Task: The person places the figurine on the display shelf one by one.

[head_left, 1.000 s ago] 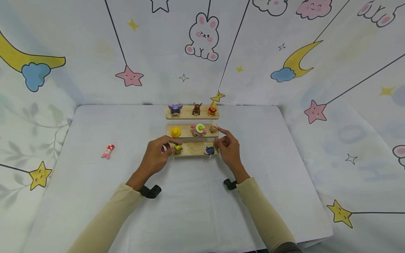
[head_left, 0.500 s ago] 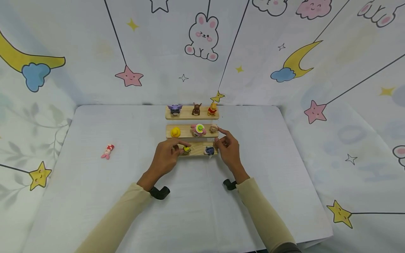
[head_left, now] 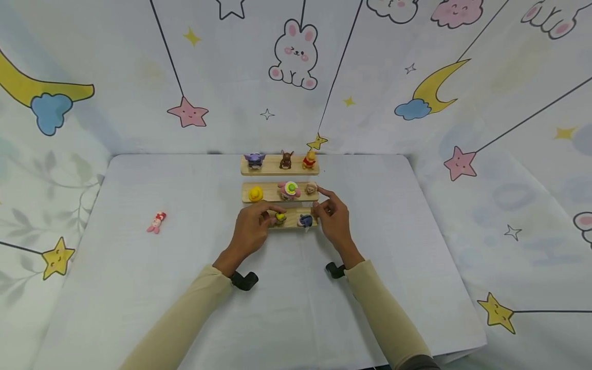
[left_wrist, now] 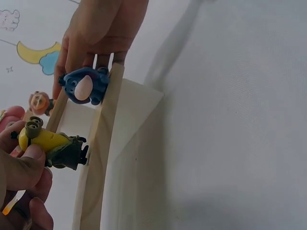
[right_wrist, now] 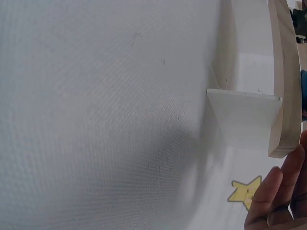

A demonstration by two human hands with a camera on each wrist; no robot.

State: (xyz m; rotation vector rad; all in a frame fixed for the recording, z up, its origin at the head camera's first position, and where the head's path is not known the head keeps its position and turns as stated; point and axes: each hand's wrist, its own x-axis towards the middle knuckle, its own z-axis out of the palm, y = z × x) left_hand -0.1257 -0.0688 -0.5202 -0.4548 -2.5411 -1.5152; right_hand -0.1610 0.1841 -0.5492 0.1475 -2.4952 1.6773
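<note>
My left hand (head_left: pixel 251 226) pinches a Minion figurine (left_wrist: pixel 50 143) between thumb and fingers. Its feet are right at the front plank (head_left: pixel 293 222) of a three-tier wooden display stand with white supports. At that plank's right end sits a blue Eeyore figurine (left_wrist: pixel 85 86). My right hand (head_left: pixel 335 220) rests its fingertips against the right end of the stand, the index finger reaching up to the middle plank (head_left: pixel 273 198). On that plank stand a yellow duck figurine (head_left: pixel 255 193), a pink figurine (head_left: pixel 289 190) with a green-and-white top, and a small pinkish figurine (head_left: pixel 311 188).
The back plank (head_left: pixel 270 167) carries a purple-blue figurine (head_left: pixel 254 160), a brown figurine (head_left: pixel 286 160) and a Winnie the Pooh figurine (head_left: pixel 309 160). A pink-and-red figurine (head_left: pixel 156 222) lies on the white table (head_left: pixel 199 318) at left. A printed cloth backdrop (head_left: pixel 231 67) stands behind.
My left hand has moved right along the front plank with the Minion figurine, bringing it closer to Eeyore. The right hand has stayed at the stand's right end.
</note>
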